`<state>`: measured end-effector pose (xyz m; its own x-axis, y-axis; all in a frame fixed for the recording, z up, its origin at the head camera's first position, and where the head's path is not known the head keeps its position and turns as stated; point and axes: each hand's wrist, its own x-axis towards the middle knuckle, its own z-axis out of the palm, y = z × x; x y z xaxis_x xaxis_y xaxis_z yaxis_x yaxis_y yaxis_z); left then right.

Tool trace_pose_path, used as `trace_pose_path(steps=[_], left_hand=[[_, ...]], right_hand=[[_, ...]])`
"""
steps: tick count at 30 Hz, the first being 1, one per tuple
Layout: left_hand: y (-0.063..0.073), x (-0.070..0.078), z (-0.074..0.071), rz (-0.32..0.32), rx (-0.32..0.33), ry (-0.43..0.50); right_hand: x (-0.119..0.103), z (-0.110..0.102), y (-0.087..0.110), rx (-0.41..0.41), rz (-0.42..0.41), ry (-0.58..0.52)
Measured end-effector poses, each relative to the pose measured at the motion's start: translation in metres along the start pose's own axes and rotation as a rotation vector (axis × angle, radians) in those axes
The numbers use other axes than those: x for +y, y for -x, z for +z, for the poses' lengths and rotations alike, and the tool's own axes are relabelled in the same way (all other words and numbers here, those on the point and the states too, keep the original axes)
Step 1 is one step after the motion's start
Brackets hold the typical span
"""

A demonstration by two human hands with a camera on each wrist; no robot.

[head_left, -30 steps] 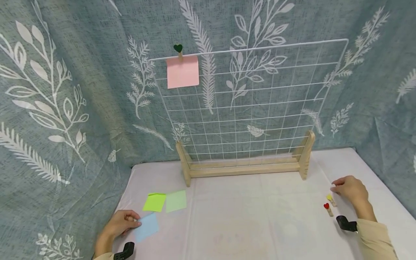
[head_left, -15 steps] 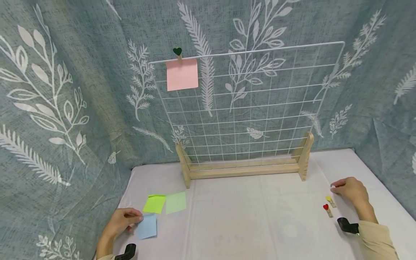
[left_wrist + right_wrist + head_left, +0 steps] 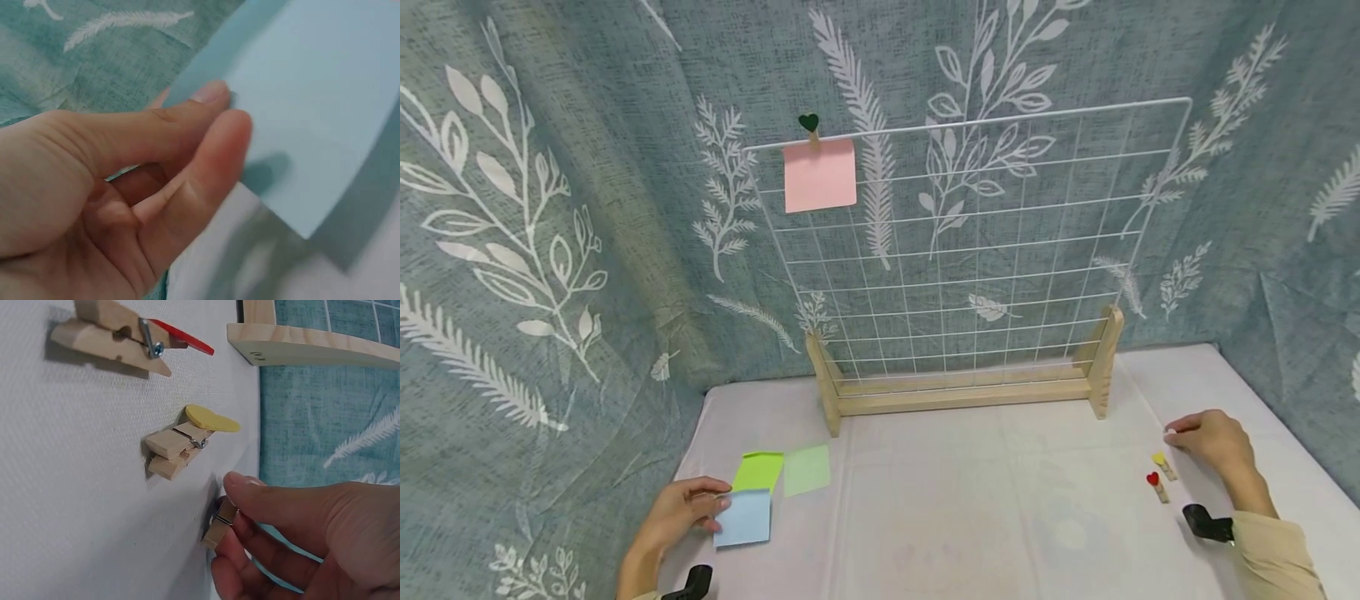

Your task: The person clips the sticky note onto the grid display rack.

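At the table's left side my left hand (image 3: 679,515) pinches a light blue sticky note (image 3: 745,520) by its left edge, between thumb and fingers. In the left wrist view the blue sheet (image 3: 325,106) stands out beyond the fingertips and casts a shadow on the table. On the right, my right hand (image 3: 1216,443) holds a small wooden clothespin (image 3: 220,526) between thumb and fingers; its head is hidden by the fingers. Near it lie a clothespin with a yellow heart (image 3: 178,445) and one with a red heart (image 3: 112,340).
A white wire grid (image 3: 977,250) stands in a wooden base (image 3: 962,400) at the back. A green-heart clothespin (image 3: 810,125) holds a pink note (image 3: 820,177) at its upper left. A bright green note (image 3: 758,471) and a pale green note (image 3: 807,469) lie on the table.
My left hand has turned the blue note straighter and raised it slightly, so it now overlaps the bright green note's lower edge in view. The right hand has hardly moved.
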<state>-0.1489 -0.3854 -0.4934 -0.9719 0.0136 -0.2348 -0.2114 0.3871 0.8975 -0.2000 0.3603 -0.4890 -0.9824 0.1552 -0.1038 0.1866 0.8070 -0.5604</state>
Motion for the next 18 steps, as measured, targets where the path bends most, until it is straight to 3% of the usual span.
trace_pose_path(steps=[5,9,18], left_hand=[[0.001,0.005,0.003,-0.043,0.073,0.133],[0.001,0.006,0.007,-0.029,0.088,0.235],[0.000,0.007,0.011,0.059,0.023,0.265]], right_hand=[[-0.001,0.001,0.001,0.030,-0.001,-0.013],[-0.001,0.002,0.003,0.053,-0.006,-0.024],[-0.006,0.003,0.007,0.142,-0.061,-0.022]])
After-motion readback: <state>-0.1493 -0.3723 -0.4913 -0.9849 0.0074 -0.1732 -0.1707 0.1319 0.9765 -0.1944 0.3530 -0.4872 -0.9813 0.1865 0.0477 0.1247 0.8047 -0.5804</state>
